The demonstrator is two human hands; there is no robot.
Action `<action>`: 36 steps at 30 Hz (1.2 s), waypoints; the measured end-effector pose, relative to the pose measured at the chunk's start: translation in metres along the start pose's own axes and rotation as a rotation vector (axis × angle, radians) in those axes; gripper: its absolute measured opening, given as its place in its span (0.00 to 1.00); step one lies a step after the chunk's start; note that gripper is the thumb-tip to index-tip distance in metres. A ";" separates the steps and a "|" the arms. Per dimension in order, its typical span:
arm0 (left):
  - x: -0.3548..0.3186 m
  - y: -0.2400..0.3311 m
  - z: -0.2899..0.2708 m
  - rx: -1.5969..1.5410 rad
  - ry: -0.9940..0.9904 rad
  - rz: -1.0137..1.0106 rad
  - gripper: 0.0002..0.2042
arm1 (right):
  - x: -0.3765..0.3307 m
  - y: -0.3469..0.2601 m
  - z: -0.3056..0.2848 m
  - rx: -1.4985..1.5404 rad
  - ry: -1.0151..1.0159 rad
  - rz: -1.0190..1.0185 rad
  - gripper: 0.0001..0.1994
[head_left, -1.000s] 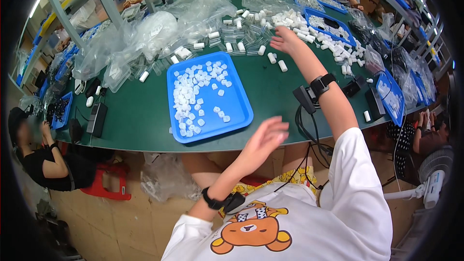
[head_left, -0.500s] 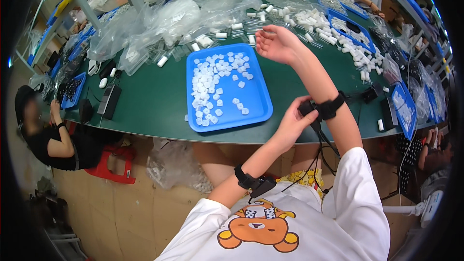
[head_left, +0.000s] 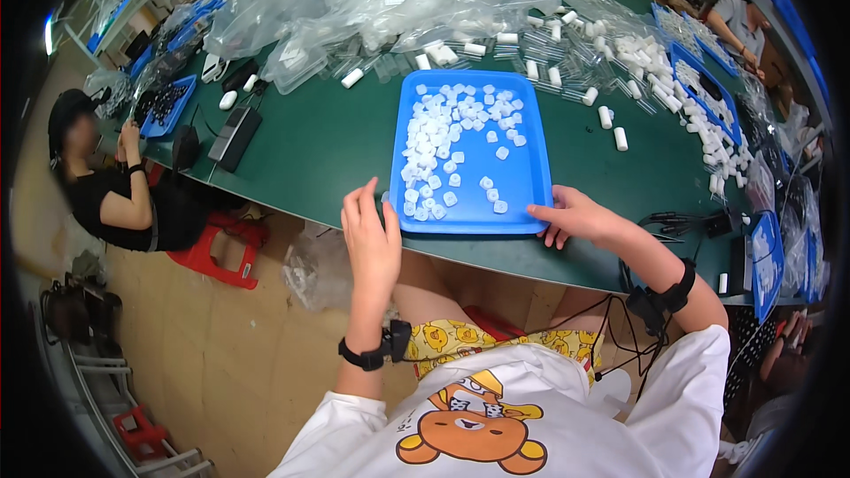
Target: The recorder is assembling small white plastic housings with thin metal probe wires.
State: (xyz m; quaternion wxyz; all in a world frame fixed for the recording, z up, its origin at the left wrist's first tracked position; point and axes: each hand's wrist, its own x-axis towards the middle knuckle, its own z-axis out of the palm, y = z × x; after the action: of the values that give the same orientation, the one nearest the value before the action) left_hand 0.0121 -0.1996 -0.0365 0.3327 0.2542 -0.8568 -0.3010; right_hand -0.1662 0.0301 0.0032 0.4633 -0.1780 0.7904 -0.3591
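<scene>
A shallow blue tray (head_left: 531, 159) sits near the front edge of the green table, with many small translucent white cube-like pieces (head_left: 431, 137) heaped mostly on its left side. At the tray's near right corner, my right hand (head_left: 571, 215) grips the rim, thumb on top and fingers curled at the outer side. My left hand (head_left: 369, 235) is beside the near left corner, fingers stretched and slightly apart, holding nothing. Whether its fingertips touch the tray, I cannot tell. Each wrist carries a black strap with a small device.
Clear plastic bags (head_left: 390, 0) lie behind the tray. White cylinders (head_left: 655, 80) and clear tubes spread over the far right, near another blue tray (head_left: 704, 93). Black cables (head_left: 677, 223) rest at the right. A co-worker (head_left: 111, 168) sits at the left beside a red stool (head_left: 221, 252).
My left hand has let go of the strap device on my right wrist and moved beside the tray. My right hand has come down from beyond the tray to its near right corner.
</scene>
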 end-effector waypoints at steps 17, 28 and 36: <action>0.031 0.022 -0.018 -0.355 -0.043 0.032 0.09 | -0.012 0.008 0.014 0.603 0.152 -0.176 0.17; 0.038 0.007 -0.006 -0.308 -0.069 0.056 0.14 | -0.035 0.002 0.005 0.628 0.366 -0.351 0.14; 0.037 -0.023 0.014 0.033 0.029 0.098 0.10 | -0.087 -0.016 -0.029 0.641 0.414 -0.337 0.14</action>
State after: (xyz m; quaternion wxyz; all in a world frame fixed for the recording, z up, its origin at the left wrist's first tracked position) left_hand -0.0163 -0.2337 -0.0449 0.3552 0.2216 -0.8681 -0.2666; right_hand -0.1474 0.0841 0.0770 0.2611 -0.0756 0.6748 -0.6862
